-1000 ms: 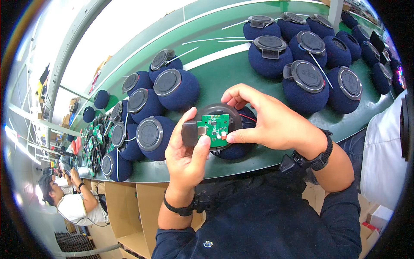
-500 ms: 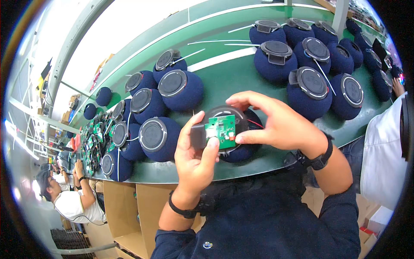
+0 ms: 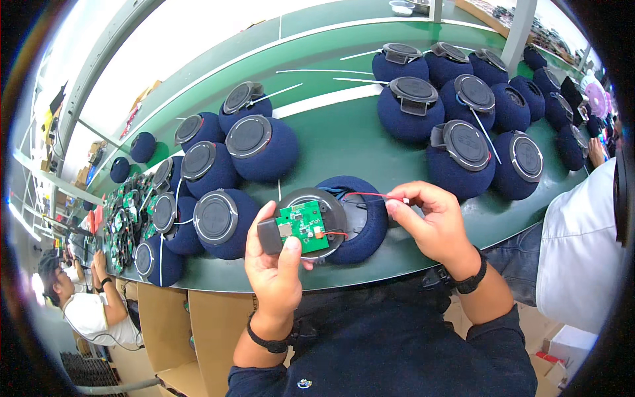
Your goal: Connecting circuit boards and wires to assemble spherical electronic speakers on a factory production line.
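Observation:
My left hand [image 3: 272, 261] grips a round black base [image 3: 335, 213] with a green circuit board [image 3: 309, 221] on its upturned face, the thumb lying at the board's near edge. A black block [image 3: 269, 236] juts from the base's left side, and a short red wire sits at an orange-white connector [image 3: 322, 234] on the board. Just right of the base is an opened navy fabric-covered ball [image 3: 377, 231] with a dark hollow. Out of it runs a red wire [image 3: 368, 194], whose white plug end my right hand [image 3: 433, 218] pinches between thumb and fingers.
Several navy balls with black round caps stand to the left [image 3: 264, 155] and right [image 3: 463, 175] on the green table [image 3: 331, 152]. A heap of circuit boards [image 3: 126, 221] lies far left. People work at left [image 3: 99, 311] and right [image 3: 575, 251]. Cardboard boxes [image 3: 218, 331] stand below the edge.
My right hand has left the board and moved right and down, now pinching the red wire. My left hand has shifted left with the base and board, uncovering the opened ball.

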Tool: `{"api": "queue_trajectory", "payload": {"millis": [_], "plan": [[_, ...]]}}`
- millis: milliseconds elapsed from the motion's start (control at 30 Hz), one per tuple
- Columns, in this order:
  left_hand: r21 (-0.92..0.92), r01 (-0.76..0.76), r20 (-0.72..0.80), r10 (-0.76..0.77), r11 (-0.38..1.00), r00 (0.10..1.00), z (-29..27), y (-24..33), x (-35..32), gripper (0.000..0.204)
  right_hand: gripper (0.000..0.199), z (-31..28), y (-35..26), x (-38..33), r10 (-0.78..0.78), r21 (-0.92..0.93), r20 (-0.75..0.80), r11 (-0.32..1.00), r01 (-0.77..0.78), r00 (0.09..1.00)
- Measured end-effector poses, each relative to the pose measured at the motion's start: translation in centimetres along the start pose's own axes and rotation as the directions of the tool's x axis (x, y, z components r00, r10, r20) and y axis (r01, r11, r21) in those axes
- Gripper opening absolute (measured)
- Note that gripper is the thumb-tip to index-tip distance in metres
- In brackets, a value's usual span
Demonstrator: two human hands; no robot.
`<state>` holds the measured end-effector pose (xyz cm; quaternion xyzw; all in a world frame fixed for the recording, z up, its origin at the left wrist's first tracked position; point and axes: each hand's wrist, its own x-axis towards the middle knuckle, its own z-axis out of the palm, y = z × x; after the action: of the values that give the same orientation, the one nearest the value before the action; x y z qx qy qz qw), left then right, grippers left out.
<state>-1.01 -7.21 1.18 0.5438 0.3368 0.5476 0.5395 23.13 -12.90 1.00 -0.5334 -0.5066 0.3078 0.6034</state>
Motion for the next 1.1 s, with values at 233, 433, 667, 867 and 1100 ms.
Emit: {"api": "queue_trajectory", "payload": {"millis": [233, 433, 667, 867, 1100], "plan": [[0.011, 0.003, -0.007, -0.003, 1.000, 1.000, 0.2, 0.1, -0.1, 0.059, 0.013, 2.9, 0.6, 2.5, -0.249, 0.151, 0.024, 0.958, 0.242, 0.968], [-0.010, 0.048, 0.014, -0.048, 0.999, 0.999, -0.4, 0.5, -0.3, 0.062, 0.022, 4.0, 0.4, 2.5, -0.255, 0.231, 0.073, 0.945, 0.233, 0.964], [-0.007, -0.002, -0.010, 0.002, 1.000, 1.000, -0.2, 0.3, -0.3, 0.059, 0.016, 4.5, -0.3, 2.4, -0.110, 0.391, 0.071, 0.917, 0.074, 0.991], [0.039, -0.028, -0.010, 0.028, 0.999, 1.000, -0.5, 0.6, -0.4, 0.060, 0.015, 3.2, -1.6, 3.5, -0.321, 0.015, 0.286, 0.944, 0.331, 0.903], [0.113, -0.086, 0.030, 0.083, 0.990, 0.996, -0.3, 1.1, -0.4, 0.060, 0.013, 2.2, -4.4, 4.7, -0.218, -0.196, 0.549, 0.905, 0.378, 0.807]]}}
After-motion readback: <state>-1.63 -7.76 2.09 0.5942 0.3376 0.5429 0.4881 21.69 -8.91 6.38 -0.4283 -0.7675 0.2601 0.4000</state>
